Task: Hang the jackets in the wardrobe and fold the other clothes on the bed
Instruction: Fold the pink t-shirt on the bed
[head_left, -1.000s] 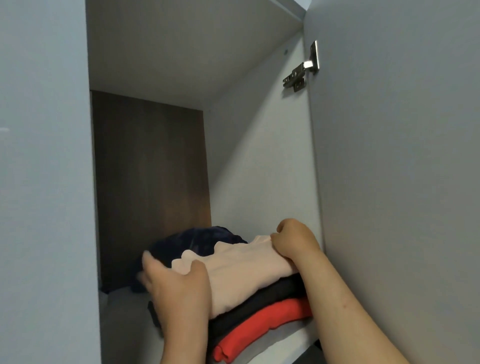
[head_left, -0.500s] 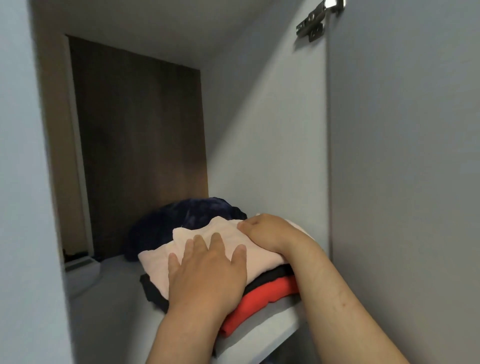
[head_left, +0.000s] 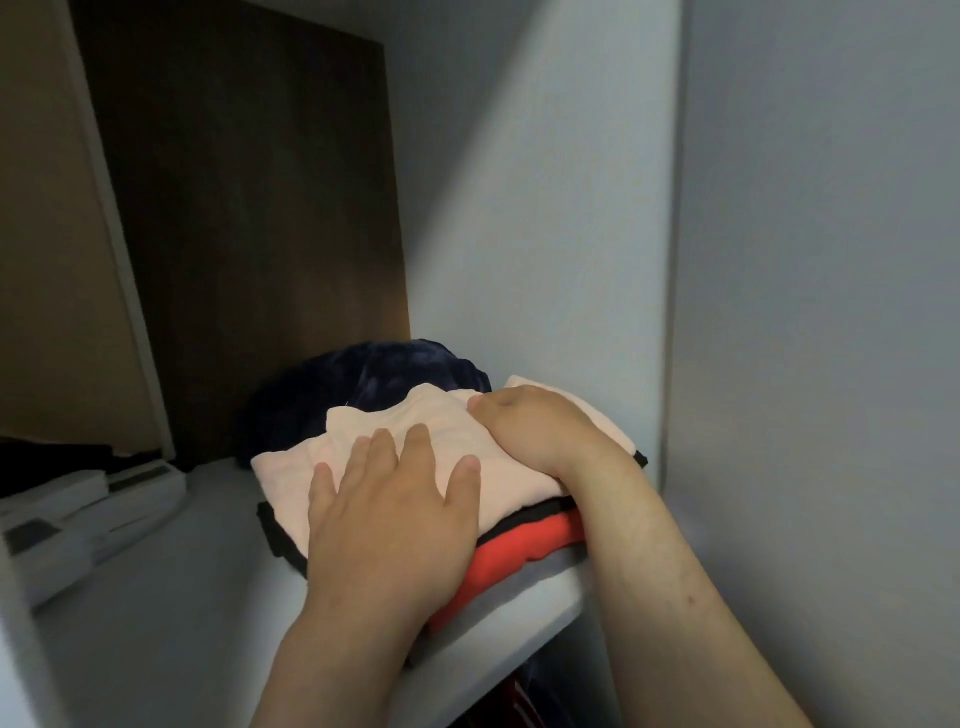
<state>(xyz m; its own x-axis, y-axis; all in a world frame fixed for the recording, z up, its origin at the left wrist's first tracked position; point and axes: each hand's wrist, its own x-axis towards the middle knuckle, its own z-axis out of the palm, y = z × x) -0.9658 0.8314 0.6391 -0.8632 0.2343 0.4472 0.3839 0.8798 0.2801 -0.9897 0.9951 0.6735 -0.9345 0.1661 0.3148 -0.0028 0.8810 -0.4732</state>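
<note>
Folded clothes (head_left: 291, 483) lie in a stack of three near the front edge of the white wardrobe shelf (head_left: 182, 597). A pale pink knit garment (head_left: 348, 426) is on top, a black garment (head_left: 272, 530) under it and a red garment (head_left: 519, 545) at the bottom.

The left hand (head_left: 389, 519) comes in from 6 o'clock and rests flat on the pink top, fingers straight and spread, holding nothing. The right hand (head_left: 530, 431) lies on the stack's 3 o'clock side. Its fingers bend away behind the knuckles, so I cannot tell whether it pinches the cloth or only presses it.

As I judge it, these three pieces are folded and shelved, and the hands are only settling the pile. No jacket, hanger, rail or bed is in view, so what is left to hang and fold cannot be judged.

Something dark and reddish shows below the shelf at 5 o'clock, too dim to name. The pale grey wardrobe door (head_left: 831, 312) fills 3 o'clock, and past it the white side wall (head_left: 519, 208) hems the stack in.

Right behind the stack at 12 o'clock, seemingly touching it, sits a dark navy plush bundle (head_left: 374, 374), which leaves little room to push deeper. Well apart at 9 o'clock lie white flat boxes (head_left: 78, 509). Farthest back stands the dark brown back panel (head_left: 249, 208).
</note>
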